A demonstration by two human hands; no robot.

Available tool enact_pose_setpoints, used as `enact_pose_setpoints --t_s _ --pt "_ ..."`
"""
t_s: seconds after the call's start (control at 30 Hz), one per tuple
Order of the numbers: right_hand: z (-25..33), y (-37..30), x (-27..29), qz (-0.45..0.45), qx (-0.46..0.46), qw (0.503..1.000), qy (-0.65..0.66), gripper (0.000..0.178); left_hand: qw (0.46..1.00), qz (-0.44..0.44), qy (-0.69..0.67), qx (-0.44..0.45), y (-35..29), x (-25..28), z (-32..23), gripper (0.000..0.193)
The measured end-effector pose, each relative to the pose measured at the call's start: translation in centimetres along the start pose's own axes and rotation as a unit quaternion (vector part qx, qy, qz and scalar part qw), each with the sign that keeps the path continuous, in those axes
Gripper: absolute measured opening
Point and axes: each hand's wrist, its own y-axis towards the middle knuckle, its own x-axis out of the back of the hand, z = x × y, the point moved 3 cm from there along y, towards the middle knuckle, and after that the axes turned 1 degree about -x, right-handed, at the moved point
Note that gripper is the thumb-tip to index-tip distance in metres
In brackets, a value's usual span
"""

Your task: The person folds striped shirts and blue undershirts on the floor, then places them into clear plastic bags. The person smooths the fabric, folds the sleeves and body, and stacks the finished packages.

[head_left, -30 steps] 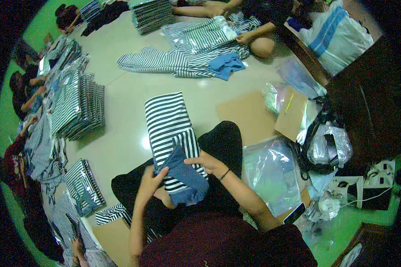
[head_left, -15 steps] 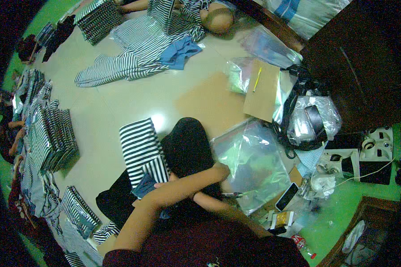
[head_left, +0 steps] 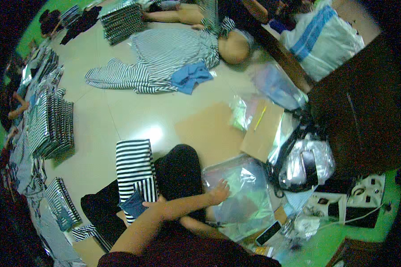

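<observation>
Striped folded garment [head_left: 133, 160] lies across the person's lap, over the black trousers [head_left: 180, 171], left of the raised right knee. Its long axis runs from near to far, almost straight out from the body, with the plain black-and-white end pointing away toward the pale floor [head_left: 98, 120] and the end with the blue piece [head_left: 132, 205] pointing back at the person. Over the far part the stripes run crosswise to that axis; on a smaller panel at the near right they run along it. The right hand [head_left: 152, 204] is at the garment's near right edge, its visible fingers against the blue piece, so most of the cloth lies beyond them, to the far left. The left forearm crosses in front and hides much of this hand, so I cannot tell whether it pinches the cloth or merely steadies it. The left hand [head_left: 219, 192] is well to the right of the garment, its fingers spread, over the left part of the clear plastic bags [head_left: 254, 189]. Farther off from these bags lies a brown board [head_left: 258, 140] with a yellow stick [head_left: 260, 118] on it; nearer, just beside them, is a phone [head_left: 268, 232].
</observation>
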Motion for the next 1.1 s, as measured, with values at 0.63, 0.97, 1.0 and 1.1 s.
enact_pose_setpoints --t_s 0.63,0.97,1.0,1.1 --pt "-1.9 0.5 0.6 -0.075 -0.044 0.996 0.013 0.101 0.967 -0.138 0.001 0.212 0.8 -0.3 2.9 0.045" --pt "1.5 -1.8 1.0 -0.127 -0.038 0.991 -0.019 0.104 0.840 -0.361 -0.357 0.192 5.1 -6.4 5.5 0.036" --pt "1.5 -1.8 0.8 -0.123 -0.079 0.989 -0.012 0.099 0.828 -0.356 -0.385 0.200 6.0 -7.5 5.5 0.036" --pt "1.4 -1.9 0.6 -0.110 -0.118 0.987 0.027 0.095 0.784 -0.360 -0.450 0.232 8.3 -11.2 5.6 0.027"
